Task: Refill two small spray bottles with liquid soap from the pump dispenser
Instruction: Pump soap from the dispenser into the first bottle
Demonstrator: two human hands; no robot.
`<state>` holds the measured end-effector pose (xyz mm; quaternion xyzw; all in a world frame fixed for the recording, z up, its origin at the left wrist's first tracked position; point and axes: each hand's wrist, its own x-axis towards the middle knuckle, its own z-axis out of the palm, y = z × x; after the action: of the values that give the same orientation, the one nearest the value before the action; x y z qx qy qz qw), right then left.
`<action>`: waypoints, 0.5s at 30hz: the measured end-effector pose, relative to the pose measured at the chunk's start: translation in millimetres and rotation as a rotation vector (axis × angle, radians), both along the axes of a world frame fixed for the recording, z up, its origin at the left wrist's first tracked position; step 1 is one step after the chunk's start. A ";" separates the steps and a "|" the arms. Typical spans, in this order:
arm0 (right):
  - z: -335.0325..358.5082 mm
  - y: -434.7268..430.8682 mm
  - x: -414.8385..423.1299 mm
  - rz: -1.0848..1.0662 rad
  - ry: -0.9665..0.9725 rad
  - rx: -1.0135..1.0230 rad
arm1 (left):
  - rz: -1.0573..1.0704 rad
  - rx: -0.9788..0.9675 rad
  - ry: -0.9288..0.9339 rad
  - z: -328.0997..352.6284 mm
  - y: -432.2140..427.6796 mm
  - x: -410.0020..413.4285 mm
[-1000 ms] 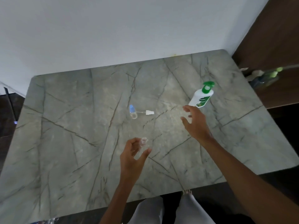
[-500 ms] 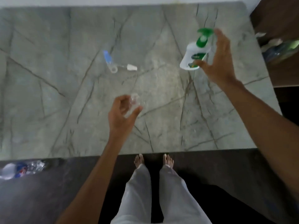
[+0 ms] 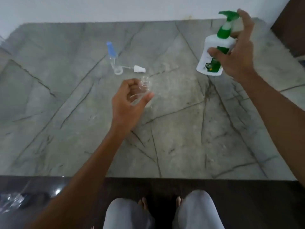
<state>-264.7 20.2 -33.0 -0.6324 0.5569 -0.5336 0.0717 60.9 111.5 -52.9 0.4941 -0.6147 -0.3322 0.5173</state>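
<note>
The left hand (image 3: 130, 100) curls round an uncapped clear bottle (image 3: 142, 88) over the bench (image 3: 181, 138), its mouth tipped away. Farther right, well apart, the right hand (image 3: 237, 53) grips the tilted dispenser (image 3: 212, 55). The filling step likely goes best with the nozzle (image 3: 222, 13) directly over the mouth, the bottle upright and slow pumping.

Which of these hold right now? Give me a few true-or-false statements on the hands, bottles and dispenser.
The left hand holds a clear small bottle with an open neck. True.
The blue-capped bottle sits on the table, untouched. True.
The right hand rests empty on the table. False: its grip is around the pump dispenser.
The white spray head is fitted on the clear small bottle. False: it lies on the table near the blue-capped bottle.
</note>
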 end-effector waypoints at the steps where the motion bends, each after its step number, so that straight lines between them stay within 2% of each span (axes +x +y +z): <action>1: -2.3 1.1 -0.2 0.007 0.004 -0.036 | -0.001 -0.041 0.002 -5.9 -5.8 -1.3; 10: -2.4 60.6 38.9 0.307 0.060 -0.146 | 0.006 -0.348 -0.066 -6.1 -26.2 -8.9; 15: 0.0 106.7 66.4 0.409 0.018 -0.063 | 0.025 -0.355 -0.066 -11.0 -12.4 -11.8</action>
<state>-198.3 126.9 -33.0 -0.7389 0.4005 -0.5196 0.1538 49.2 99.1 -63.9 0.4133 -0.6743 -0.1954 0.5800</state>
